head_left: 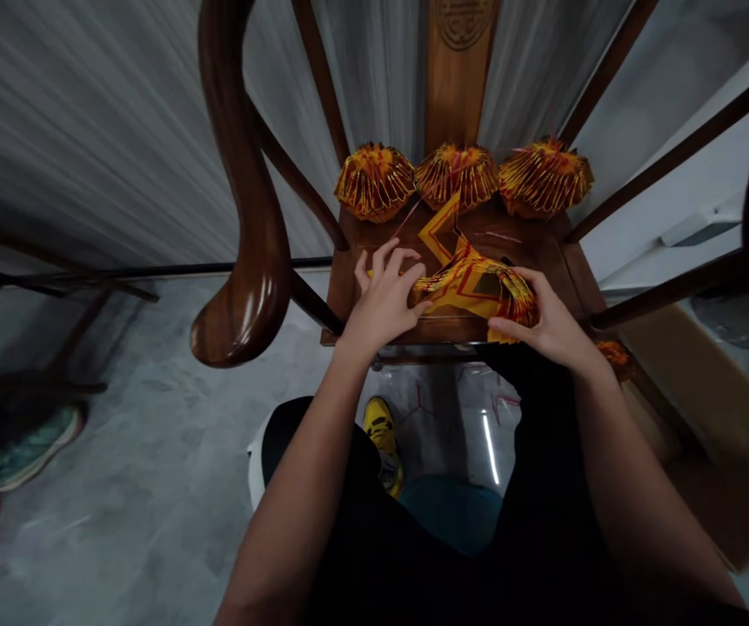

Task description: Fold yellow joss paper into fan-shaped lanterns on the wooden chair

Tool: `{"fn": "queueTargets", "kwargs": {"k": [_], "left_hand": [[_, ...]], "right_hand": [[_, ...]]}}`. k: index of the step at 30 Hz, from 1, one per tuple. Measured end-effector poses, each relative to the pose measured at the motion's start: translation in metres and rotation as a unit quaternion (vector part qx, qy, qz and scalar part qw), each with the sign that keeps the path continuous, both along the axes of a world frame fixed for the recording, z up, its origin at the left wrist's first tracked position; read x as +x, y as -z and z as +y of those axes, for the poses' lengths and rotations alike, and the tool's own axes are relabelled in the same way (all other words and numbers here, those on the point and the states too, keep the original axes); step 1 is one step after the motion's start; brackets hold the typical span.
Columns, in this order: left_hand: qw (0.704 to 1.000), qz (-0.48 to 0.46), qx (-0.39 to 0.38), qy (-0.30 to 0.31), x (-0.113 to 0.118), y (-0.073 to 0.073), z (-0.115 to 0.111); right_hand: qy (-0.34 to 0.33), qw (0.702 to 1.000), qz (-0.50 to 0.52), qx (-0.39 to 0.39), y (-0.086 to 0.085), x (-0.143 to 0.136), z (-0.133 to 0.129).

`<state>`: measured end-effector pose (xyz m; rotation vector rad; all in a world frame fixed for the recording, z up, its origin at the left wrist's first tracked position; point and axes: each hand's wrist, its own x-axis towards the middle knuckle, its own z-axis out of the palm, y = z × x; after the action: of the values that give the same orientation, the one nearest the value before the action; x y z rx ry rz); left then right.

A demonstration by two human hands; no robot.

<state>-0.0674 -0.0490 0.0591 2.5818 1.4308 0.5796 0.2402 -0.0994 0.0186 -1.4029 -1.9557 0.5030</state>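
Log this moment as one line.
left hand: at left end of folded paper | right hand: gripping its right end | below: chair seat | behind: three pleated bundles

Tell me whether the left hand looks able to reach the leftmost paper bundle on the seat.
Probably yes: the left hand is close in front of that paper bundle, with seemingly just seat and a thin string between. It may first need to leave the folded paper.
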Motion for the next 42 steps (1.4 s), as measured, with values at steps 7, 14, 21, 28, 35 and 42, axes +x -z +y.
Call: {"fn": "queueTargets", "kwargs": {"k": [7,14,21,28,35,42], "left_hand": [[0.998,0.020,0.051,0.001,0.010,-0.012,0.003],[0.987,0.015,0.103,0.121,0.033,-0.012,0.015],[0.993,0.006,0.064,0.099,0.038,-0.013,0.032],[0.998,0.066,0.000,0.002,0.005,-0.027,0.041],[0.990,0.125,-0.036,-0.052,-0.018,-0.044,0.033],[0.993,0.116,0.009,0.035,-0.005,-0.034,0.025]], "right_hand": [[-0.009,0.996,-0.029,-0.083,-0.036,0.000,0.023],[-0.085,0.986,-0.098,-0.104,-0.060,0.008,0.044],[-0.034,0.984,-0.113,-0.132,-0.059,0.025,0.047],[0.036,0.987,-0.064,-0.145,-0.047,0.059,0.043],[0.104,0.968,0.206,-0.103,-0.015,0.053,0.039],[0.109,0.958,0.265,-0.013,0.020,0.016,0.049]]}}
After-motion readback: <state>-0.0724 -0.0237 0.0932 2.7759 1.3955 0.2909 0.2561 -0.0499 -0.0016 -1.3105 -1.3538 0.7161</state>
